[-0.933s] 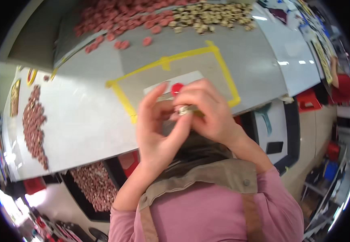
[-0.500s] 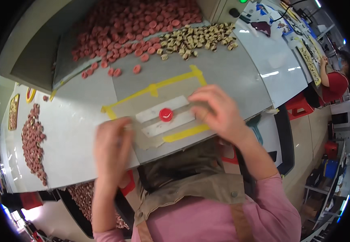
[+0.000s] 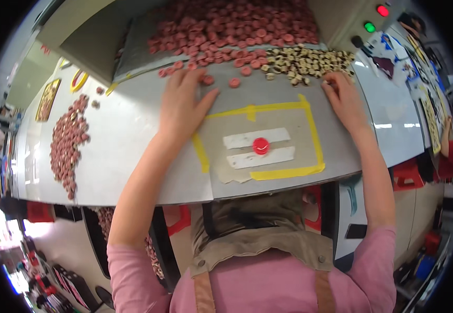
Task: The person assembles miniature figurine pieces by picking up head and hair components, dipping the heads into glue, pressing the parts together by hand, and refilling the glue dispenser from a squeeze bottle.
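Note:
My left hand (image 3: 185,104) lies at the near edge of the heap of round pink caps (image 3: 237,31), thumb spread away from the fingers. One loose pink cap (image 3: 208,80) is just beside its fingertips. At the right, my right hand (image 3: 345,99) reaches to the near edge of a pile of small cream-and-dark pieces (image 3: 310,62). Its thumb and fingertips are drawn together there; what is between them I cannot make out. A shiny red round piece (image 3: 261,146) rests across two white strips (image 3: 258,137), inside a yellow tape border (image 3: 317,135), with neither hand on it.
A grey machine housing (image 3: 86,57) frames the heap on the left. Further left lie brownish-pink pieces (image 3: 67,146), a tape roll (image 3: 79,81) and a filled tray (image 3: 48,100). Red and green lights (image 3: 376,19) are at the upper right. A co-worker's red sleeve (image 3: 448,151) shows at the far right.
Both hands have moved from beside the white strips out to the far side of the table, the left to the pink caps, the right to the cream pieces. The view has shifted too.

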Demonstrator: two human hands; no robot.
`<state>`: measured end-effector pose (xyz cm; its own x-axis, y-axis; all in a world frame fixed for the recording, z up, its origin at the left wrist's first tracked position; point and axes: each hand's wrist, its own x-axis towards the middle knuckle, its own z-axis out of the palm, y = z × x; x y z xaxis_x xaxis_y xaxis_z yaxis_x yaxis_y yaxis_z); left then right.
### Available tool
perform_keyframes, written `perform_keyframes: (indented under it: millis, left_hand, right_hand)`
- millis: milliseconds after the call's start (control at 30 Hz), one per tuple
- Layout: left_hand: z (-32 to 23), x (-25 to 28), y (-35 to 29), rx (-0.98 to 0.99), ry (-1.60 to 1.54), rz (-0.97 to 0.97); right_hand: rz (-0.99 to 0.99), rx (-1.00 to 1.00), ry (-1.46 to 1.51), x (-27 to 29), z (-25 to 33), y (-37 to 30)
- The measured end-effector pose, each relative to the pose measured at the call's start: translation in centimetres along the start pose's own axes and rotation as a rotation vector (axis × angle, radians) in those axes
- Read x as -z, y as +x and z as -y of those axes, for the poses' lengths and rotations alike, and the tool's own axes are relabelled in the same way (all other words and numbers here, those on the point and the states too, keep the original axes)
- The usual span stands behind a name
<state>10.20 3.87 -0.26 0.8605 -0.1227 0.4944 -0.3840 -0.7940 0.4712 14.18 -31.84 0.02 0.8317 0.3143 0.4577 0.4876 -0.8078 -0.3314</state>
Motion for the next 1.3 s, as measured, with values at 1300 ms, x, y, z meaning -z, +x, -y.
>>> perform_keyframes:
  millis: [1300]
  left_hand:
    - [-9.1,2.9,-9.6,0.796,-1.459,0.247]
  right_hand:
    - [0.324,-0.042,0.095,2.7,10.8,-4.0]
